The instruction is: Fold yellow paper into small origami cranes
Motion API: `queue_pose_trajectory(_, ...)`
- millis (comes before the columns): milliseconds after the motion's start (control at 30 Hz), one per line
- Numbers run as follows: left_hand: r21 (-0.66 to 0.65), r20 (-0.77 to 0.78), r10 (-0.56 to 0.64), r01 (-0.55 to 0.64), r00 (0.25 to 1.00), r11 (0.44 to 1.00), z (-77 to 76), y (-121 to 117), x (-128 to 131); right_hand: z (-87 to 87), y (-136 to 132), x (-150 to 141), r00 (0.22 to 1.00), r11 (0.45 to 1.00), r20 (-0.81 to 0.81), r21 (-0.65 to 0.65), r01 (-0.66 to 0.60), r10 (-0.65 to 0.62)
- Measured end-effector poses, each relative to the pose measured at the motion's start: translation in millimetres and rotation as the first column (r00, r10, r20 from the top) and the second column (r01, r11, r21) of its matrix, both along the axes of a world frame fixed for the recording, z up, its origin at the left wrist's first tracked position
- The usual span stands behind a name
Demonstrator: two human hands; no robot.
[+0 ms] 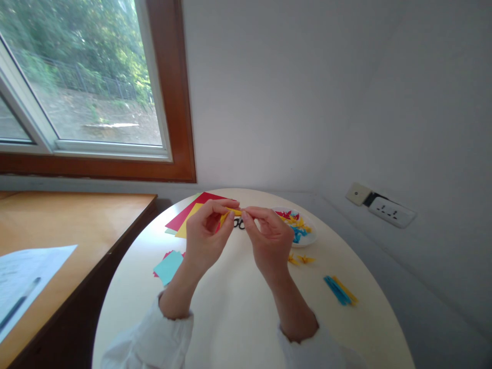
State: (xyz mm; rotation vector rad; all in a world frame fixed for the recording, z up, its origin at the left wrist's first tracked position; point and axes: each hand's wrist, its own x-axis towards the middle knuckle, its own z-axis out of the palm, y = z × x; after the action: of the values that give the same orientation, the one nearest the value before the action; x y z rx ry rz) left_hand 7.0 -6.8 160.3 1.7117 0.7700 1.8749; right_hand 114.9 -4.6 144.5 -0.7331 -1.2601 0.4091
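A small folded piece of yellow paper (232, 211) is pinched between both hands above the far half of the round table. My left hand (207, 230) grips its left part between thumb and fingers. The fingertips of my right hand (269, 233) close on its right end. Behind the hands lie black scissors (239, 223), showing only their handle loops. To the right of my right hand, small folded yellow paper cranes (306, 259) rest on the table. A white plate (313, 238) beyond them holds red, yellow and blue folded pieces.
Large coloured sheets (184, 218) lie at the back left of the round table (238, 318); small light-blue squares (169, 266) sit nearer. Blue and yellow folded strips (340, 291) lie at right. A wooden desk (115, 215) with a printed sheet (42, 266) and pen (21, 302) stands left.
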Motion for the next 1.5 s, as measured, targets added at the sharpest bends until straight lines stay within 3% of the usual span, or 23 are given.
queue_pose_trajectory(400, -0.016, -0.011, 0.013, -0.013, 1.0, 1.0, 1.3, -1.4, 0.1, 1.5, -0.8, 0.4, 0.999, 0.999, -0.02, -0.036, -0.032, 0.031)
queue_pose_trajectory(767, -0.094, -0.13, -0.049, 0.036, 0.99, 0.995, 1.3, 6.6, -7.9, 2.8, 2.6, 6.4, 0.979, 0.989, 0.152, -0.019, 0.144, -0.139)
queue_pose_trajectory(1033, -0.177, -0.139, -0.131, 0.105, 0.982, 0.979, -1.0, 9.4, -12.7, 2.4, 6.1, 7.8, 0.991, 0.993, 0.084, -0.049, 0.104, -0.099)
queue_pose_trajectory(1300, -0.029, -0.167, -0.093, 0.09, 0.981, 0.996, -0.5, 8.7, -10.7, 1.3, 7.1, 5.9, 0.998, 0.996, -0.063, -0.085, 0.003, -0.008)
queue_pose_trajectory(1500, 0.011, -0.091, -0.075, 0.076, 0.993, 0.997, -1.1, 6.2, -5.2, 2.5, 5.0, 4.5, 0.997, 0.996, -0.083, -0.095, -0.002, -0.006)
